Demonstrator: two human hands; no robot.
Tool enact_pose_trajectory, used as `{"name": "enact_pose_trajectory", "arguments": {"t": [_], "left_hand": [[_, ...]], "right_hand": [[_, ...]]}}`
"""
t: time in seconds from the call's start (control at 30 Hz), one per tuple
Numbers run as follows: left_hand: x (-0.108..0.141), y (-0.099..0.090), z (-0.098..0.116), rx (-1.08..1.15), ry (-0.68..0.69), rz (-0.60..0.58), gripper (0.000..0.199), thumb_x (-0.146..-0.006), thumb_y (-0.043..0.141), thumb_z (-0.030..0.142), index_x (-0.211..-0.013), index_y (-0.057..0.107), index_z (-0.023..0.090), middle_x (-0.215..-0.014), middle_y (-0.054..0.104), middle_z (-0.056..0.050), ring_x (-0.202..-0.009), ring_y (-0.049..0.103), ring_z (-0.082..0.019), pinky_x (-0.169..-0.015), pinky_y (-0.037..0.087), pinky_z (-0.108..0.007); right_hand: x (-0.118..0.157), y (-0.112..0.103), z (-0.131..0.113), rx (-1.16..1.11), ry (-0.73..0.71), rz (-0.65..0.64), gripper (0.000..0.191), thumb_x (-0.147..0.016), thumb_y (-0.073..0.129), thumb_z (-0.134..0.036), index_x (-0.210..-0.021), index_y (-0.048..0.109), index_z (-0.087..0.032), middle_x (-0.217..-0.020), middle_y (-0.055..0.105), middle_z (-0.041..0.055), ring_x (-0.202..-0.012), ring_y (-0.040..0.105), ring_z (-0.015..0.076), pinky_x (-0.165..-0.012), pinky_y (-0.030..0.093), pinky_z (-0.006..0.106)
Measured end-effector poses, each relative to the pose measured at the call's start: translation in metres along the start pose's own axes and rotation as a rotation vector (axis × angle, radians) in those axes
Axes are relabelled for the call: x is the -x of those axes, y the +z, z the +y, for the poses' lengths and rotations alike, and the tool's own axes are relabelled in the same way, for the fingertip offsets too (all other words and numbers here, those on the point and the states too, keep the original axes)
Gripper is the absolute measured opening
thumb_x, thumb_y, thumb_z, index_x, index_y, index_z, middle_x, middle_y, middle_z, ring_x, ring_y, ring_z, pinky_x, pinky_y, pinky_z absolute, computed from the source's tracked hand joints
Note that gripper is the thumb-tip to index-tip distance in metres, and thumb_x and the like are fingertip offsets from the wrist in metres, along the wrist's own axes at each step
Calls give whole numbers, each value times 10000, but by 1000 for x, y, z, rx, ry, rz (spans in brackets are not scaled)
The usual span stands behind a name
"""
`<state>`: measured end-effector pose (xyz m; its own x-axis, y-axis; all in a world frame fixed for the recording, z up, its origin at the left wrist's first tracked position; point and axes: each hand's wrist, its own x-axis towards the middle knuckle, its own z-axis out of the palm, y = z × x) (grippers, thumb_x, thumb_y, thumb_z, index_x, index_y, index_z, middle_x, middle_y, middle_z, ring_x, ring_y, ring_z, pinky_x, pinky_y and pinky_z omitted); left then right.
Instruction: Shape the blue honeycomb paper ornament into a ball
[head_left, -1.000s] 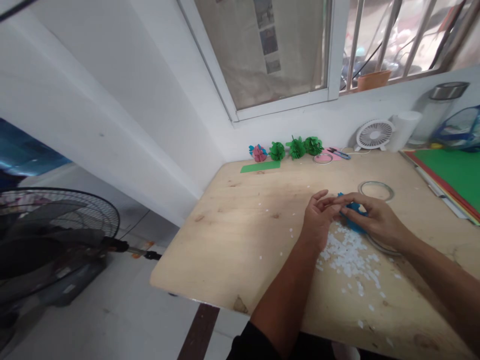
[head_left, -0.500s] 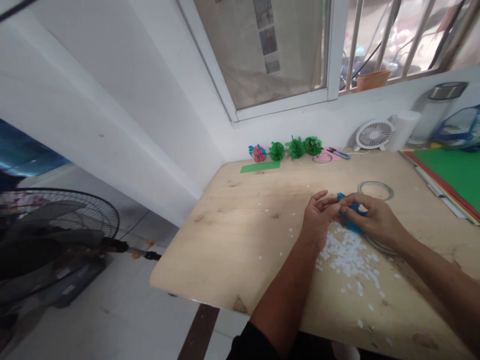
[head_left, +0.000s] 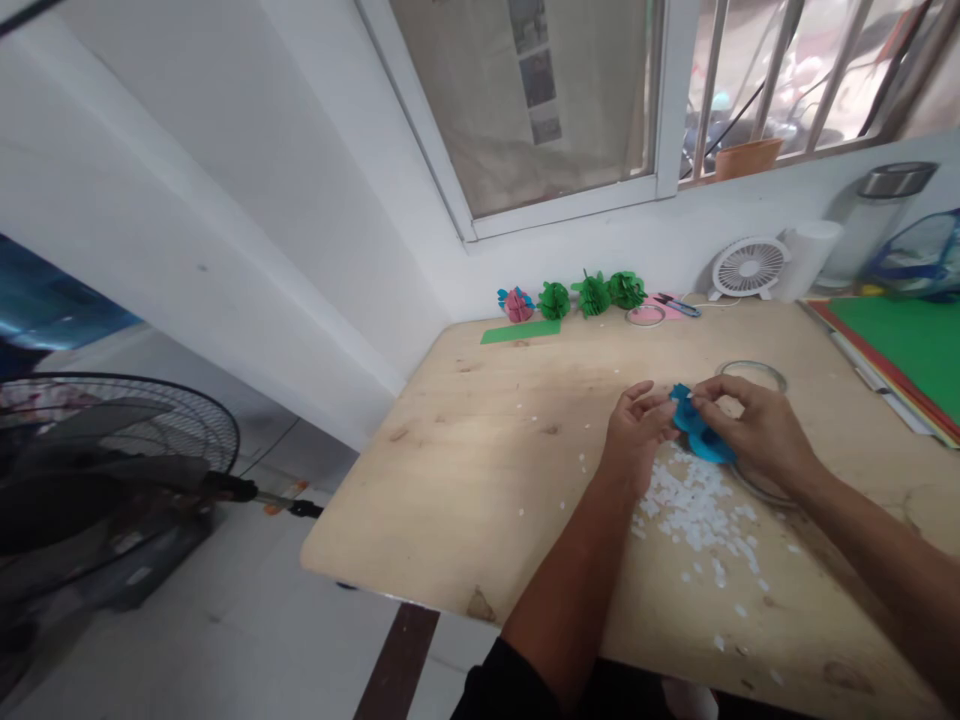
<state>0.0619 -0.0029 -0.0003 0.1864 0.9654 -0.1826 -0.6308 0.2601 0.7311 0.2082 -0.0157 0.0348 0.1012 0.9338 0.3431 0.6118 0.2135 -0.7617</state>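
Dial: from where I watch, I set its middle on the blue paper (head_left: 709, 450), with twelve toward the window (head_left: 562, 100).
Blue paper: a folded piece with rounded, cut edges, held up between both hands, over the right half of the worktop (head_left: 450, 470).
Left hand (head_left: 637, 425): at nine o'clock, fingers curled, thumb and fingertips closed on the paper's near edge.
Right hand (head_left: 757, 425): at three o'clock, thumb and forefinger pinching the same paper; the two hands sit close but apart.
White scraps (head_left: 694, 510): a loose heap at six o'clock, a few strays toward eight.
Back ring (head_left: 757, 364): metal, lying flat at one o'clock, just beyond the right hand.
Near ring (head_left: 761, 495): at four o'clock, partly hidden under the right hand and wrist.
Paper balls: three green ones (head_left: 592, 296) at eleven o'clock, in a row with a pink-and-blue one (head_left: 517, 306) toward ten.
Green strip (head_left: 521, 332): flat at ten o'clock, before the pink-and-blue one.
Snips (head_left: 679, 306): near twelve o'clock, on pink paper (head_left: 660, 313).
Small fan (head_left: 748, 270): white, upright at one o'clock.
Coloured sheets (head_left: 900, 345): stacked at two o'clock, green uppermost.
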Motion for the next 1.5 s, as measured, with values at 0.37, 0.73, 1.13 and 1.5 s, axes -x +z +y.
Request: {"name": "enact_pose_trajectory", "arguments": {"t": [0.37,0.73,1.13,1.5], "left_hand": [[-2,-1,-9,-42,29,-11,604,-522,872,188,-1056,591,202,-999,668,-60,-926,641,-203,-789,488,-326],[-5,-5,-20,-245,141,-15,725,-545,680,19,-1227,540,222,-1216,629,-92,-965,619,-172,-868,487,-318],[-12,-7,-41,-529,296,-27,920,-628,597,-48,-1472,383,249,-1333,588,-115,-1110,632,-210,-906,524,-312],[-8,-6,-31,-523,334,10,870,-665,682,8,-1457,432,265,-1288,608,-109,-960,630,-161,-789,507,-257]], "right_hand": [[-6,-9,10,-280,228,-85,423,-698,745,-618,-702,666,-202,-684,647,37,-597,556,159,-526,443,283],[-17,-4,37,-397,360,-96,430,-569,857,-586,-718,685,-221,-666,660,33,-588,553,152,-499,469,283],[-15,1,35,-546,476,-189,388,-580,896,-495,-751,702,-206,-698,705,29,-592,638,170,-519,547,315],[-13,-7,12,-639,548,-256,503,-448,950,-550,-727,731,-192,-691,698,15,-600,596,113,-525,509,224]]}}
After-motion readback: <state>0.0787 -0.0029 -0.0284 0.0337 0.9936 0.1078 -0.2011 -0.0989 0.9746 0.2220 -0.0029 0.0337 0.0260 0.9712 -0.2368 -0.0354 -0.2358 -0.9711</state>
